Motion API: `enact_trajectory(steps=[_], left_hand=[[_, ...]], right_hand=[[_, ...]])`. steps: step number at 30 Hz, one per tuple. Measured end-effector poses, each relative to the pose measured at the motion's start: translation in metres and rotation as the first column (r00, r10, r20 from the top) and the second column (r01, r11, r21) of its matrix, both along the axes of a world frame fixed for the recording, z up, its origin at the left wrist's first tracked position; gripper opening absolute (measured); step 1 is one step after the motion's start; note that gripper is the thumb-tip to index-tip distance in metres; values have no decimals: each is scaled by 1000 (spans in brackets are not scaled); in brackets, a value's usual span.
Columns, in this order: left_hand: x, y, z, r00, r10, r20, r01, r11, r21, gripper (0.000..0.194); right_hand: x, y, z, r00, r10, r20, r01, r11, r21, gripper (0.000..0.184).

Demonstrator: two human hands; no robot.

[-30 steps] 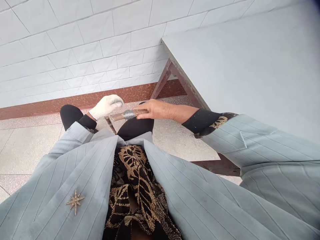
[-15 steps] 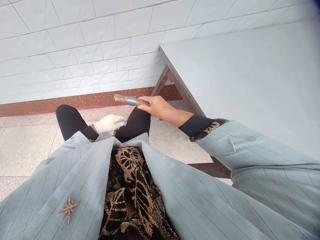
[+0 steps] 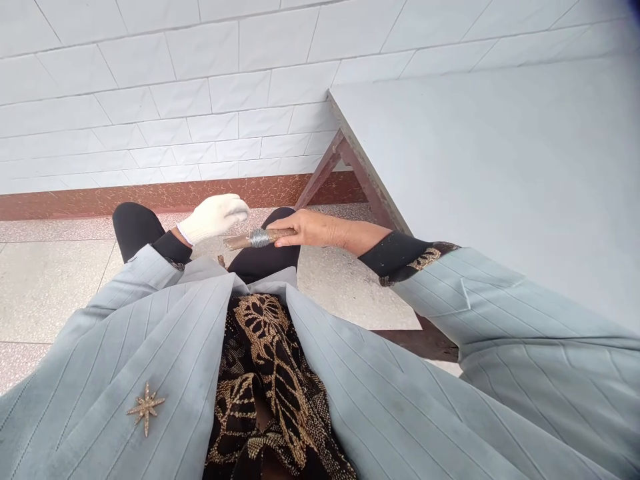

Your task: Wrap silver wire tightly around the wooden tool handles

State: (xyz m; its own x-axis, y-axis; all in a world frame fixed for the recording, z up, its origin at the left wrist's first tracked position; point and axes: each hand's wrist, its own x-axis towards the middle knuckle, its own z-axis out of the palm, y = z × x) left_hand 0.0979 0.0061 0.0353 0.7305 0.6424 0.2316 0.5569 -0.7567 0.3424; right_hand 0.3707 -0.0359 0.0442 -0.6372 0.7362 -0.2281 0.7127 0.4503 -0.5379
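Observation:
A short wooden stick (image 3: 237, 243) with a broken-looking left end lies nearly level above my lap. Silvery wire (image 3: 259, 237) is wound in a tight band around it. My bare right hand (image 3: 307, 229) is closed around the stick's right part, fingers and thumb on either side. My left hand (image 3: 214, 217), in a white knitted glove, is up and left of the stick, apart from it. Its fingers are curled together; anything pinched in them is too thin to make out. Below, the end of another brown stick (image 3: 221, 260) shows between my legs.
On the right is a pale tabletop (image 3: 475, 167) with a reddish-brown wooden leg (image 3: 320, 170). A white tiled wall (image 3: 210, 100) with a brown base strip (image 3: 200, 192) runs ahead. The speckled floor (image 3: 55, 280) lies below.
My left hand dipped down near my lap, then rose again to above the stick. The stick in my right hand went up, then came back down. My right hand keeps its hold.

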Motion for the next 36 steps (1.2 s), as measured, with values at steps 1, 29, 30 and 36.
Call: enact_trajectory(steps=[1,29,30,36], left_hand=[[0,2,-6,996,3,84,5,995,-96,26],[4,-9,-9,996,-63,-59,66,997,44,28],[3,-6,-9,999,-34,4,34,999,-19,27],[0,-13,-43,903,263,338,-8,800,-600,34]], right_hand=[[0,-1,0,998,24,-58,-25,1000,-18,43],[-4,-1,7,983,43,178,-49,998,26,29],[-4,-1,7,993,68,92,-67,998,-5,31],[-10,-9,8,951,-161,-265,176,984,32,51]])
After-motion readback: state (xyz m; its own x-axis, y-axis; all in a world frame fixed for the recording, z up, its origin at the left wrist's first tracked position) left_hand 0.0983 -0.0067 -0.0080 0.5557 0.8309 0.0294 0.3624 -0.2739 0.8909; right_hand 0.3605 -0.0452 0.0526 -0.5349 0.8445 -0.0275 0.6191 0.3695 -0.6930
